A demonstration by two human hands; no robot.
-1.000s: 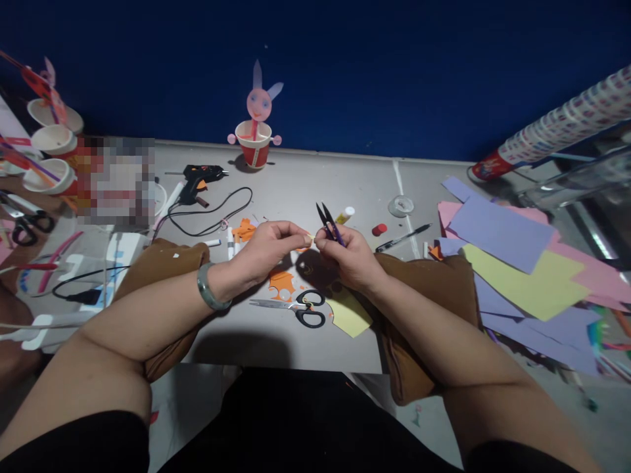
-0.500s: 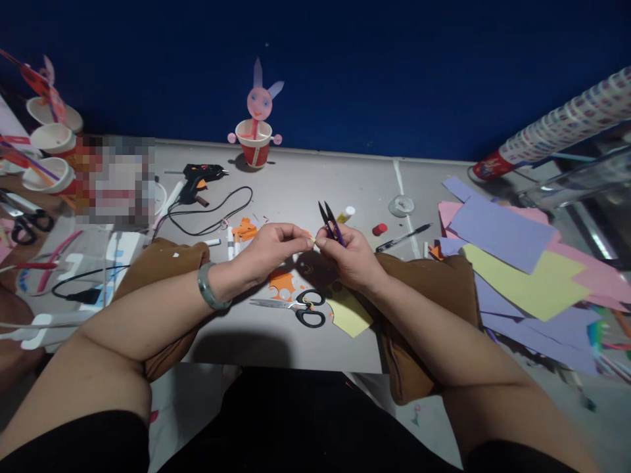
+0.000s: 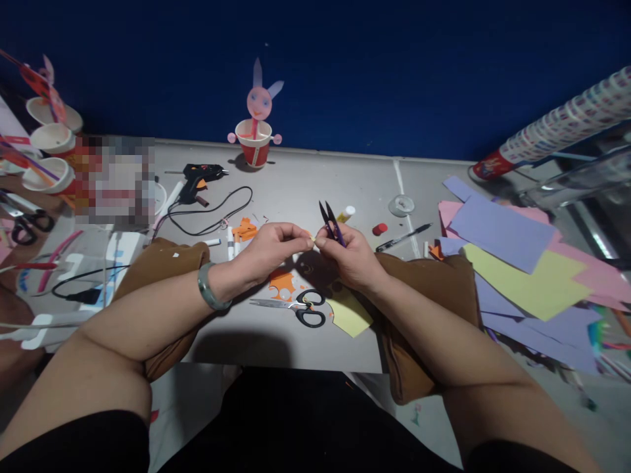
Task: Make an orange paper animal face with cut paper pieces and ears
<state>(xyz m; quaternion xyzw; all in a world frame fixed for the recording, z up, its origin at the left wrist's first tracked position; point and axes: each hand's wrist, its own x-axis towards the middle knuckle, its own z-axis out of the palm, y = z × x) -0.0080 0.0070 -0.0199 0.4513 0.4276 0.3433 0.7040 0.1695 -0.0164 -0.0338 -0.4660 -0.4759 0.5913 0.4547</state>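
My left hand (image 3: 276,249) pinches a tiny yellow and orange piece (image 3: 312,238), apparently paper, between thumb and fingertips. The fingertips of my right hand (image 3: 352,256) meet it from the other side. My right hand is also closed around small thread snips (image 3: 331,220), their dark blades pointing up and apart. Below the hands lie scissors (image 3: 300,305) with black handles, an orange paper scrap (image 3: 282,286) with round holes cut out, and a yellow paper piece (image 3: 351,314). A glue stick (image 3: 346,214) lies just behind my right hand.
A glue gun (image 3: 197,180) with its cord lies at the back left. A red paper cup with a pink rabbit figure (image 3: 255,144) stands by the blue wall. Coloured paper sheets (image 3: 507,230) pile up on the right, beside a long stack of cups (image 3: 552,125). A power strip (image 3: 123,253) is on the left.
Almost nothing differs. The fingertips have shifted very slightly around the small piece, while the snips stay in my right hand.
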